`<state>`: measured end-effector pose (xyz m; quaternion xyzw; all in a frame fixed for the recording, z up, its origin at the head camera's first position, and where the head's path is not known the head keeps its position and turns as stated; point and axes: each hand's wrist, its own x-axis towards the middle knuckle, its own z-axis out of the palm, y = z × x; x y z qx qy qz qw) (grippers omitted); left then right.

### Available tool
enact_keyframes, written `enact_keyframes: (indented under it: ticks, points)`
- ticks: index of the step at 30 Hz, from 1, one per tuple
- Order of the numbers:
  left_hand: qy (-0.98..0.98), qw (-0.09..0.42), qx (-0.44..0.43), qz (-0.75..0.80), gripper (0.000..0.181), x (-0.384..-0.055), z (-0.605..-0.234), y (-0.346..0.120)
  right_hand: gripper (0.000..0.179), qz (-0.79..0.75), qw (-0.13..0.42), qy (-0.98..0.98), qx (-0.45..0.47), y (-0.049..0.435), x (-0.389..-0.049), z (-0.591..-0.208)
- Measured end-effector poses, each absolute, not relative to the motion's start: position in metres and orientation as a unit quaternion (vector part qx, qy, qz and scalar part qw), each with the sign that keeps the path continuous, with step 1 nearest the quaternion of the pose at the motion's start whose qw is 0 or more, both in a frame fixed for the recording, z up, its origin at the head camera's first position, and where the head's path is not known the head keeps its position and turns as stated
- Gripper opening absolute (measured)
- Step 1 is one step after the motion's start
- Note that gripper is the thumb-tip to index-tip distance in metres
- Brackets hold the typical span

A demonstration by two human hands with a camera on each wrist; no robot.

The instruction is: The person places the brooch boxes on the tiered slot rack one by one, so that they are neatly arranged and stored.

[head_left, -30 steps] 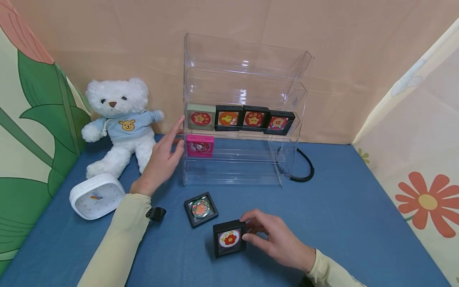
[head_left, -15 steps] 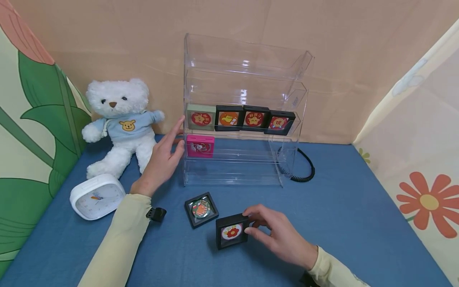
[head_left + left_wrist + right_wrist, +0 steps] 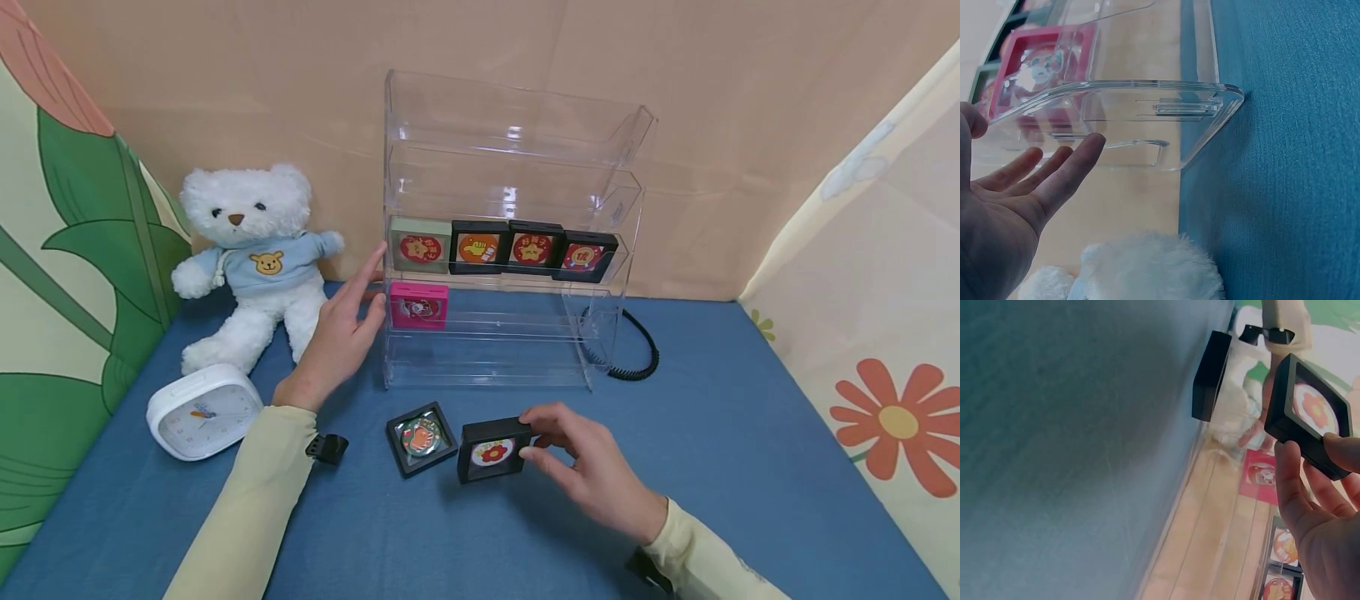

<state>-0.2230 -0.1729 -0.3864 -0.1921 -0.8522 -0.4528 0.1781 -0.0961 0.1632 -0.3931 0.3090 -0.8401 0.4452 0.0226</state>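
Note:
My right hand [image 3: 592, 467] pinches the right side of a black square display case [image 3: 495, 451] with a red flower badge inside. In the right wrist view this case [image 3: 1310, 415] is lifted above the blue cloth, thumb in front and fingers behind. Just left of it in the head view, a second black case [image 3: 422, 439] with an orange-centred badge lies flat. My left hand [image 3: 335, 342], fingers extended, rests at the left side of a clear acrylic rack [image 3: 487, 362]. A pink case [image 3: 418, 305] stands on a lower tier; a pale green case [image 3: 420, 245] and several black cases stand above.
A white teddy bear [image 3: 251, 250] in a blue top sits left of the rack. A white clock [image 3: 204, 412] lies before the bear, beside my left forearm. A black coiled cord [image 3: 641, 358] lies at the rack's right. Fabric walls border the blue table [image 3: 720, 433].
My right hand has carried the flower-badge case forward and slightly right, toward the rack, off its earlier place. My left hand keeps its place at the rack.

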Motion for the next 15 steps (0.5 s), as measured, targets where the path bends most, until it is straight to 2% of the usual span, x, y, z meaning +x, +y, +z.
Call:
enact_keyframes:
  ticks: [15]
  points:
    - [-0.853, 0.178, -0.189, -0.452, 0.065, -0.223, -0.386, -0.172, 0.04, 0.434, 0.08, -0.842, 0.31, 0.156, -0.113, -0.385]
